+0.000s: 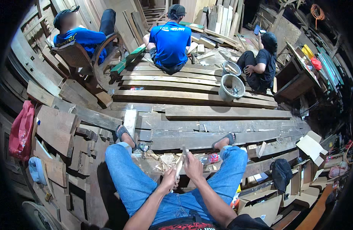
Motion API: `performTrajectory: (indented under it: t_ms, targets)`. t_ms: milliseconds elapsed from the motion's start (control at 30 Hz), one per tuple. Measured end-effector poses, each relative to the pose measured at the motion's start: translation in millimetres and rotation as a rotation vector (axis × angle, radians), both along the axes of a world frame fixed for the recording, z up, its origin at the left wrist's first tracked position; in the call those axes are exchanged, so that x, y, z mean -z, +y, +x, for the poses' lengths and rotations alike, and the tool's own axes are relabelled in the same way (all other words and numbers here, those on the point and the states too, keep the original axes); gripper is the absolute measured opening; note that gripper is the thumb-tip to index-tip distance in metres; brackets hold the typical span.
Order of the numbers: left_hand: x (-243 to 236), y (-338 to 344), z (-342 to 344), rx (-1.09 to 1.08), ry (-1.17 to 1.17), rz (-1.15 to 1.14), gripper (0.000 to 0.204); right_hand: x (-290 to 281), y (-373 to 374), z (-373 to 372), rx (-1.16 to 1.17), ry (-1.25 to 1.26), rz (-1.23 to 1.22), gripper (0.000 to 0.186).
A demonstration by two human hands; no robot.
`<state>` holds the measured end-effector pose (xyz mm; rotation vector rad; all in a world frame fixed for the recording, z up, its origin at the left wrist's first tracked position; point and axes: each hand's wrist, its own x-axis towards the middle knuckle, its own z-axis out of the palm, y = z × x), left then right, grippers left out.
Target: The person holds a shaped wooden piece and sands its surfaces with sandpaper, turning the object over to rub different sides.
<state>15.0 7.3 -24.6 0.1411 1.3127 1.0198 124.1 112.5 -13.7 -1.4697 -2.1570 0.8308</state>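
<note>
Between my knees, my left hand [170, 179] is closed round the lower part of a slim, pale stick of wood [179, 168], which slants up and to the right. My right hand [193, 165] sits just right of its upper end, fingers curled round a narrow, flat, grey-brown piece [184, 149] that sticks up past the knuckles. Whether that piece is a blade or a wood strip is too small to tell. The two held pieces lie close together; whether they touch is not clear. Wood shavings [167, 159] are scattered beyond my hands, between my sandalled feet.
Long beams [226, 112] cross the floor ahead, with two buckets [231, 87] on them. Three people sit beyond: one in a chair [78, 55], one on the beams [171, 42], one at the right [262, 61]. Cardboard boxes [262, 209] stand at my right, planks [55, 130] at my left.
</note>
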Motion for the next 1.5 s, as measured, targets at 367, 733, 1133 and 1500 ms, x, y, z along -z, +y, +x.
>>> performTrajectory:
  t_ms: [367, 733, 1133, 1500]
  targets:
    - [-1.4, 1.6, -9.6, -0.053, -0.009, -0.045, 0.030, -4.7, -25.0, -9.1, -0.126, 0.089, -0.026, 0.018]
    - [2.2, -0.3, -15.3, -0.029, 0.268, 0.014, 0.045, -2.7, -43.3, -8.1, -0.190, 0.147, -0.074, 0.024]
    - [-0.5, 0.4, -6.3, 0.027, 0.242, 0.088, 0.043, 17.3, -21.2, -2.3, -0.059, 0.129, -0.060, 0.021]
    - [-11.6, 3.7, 1.8, 0.085, 0.396, 0.114, 0.037, 18.0, 10.8, -1.7, 0.061, 0.078, -0.134, 0.026]
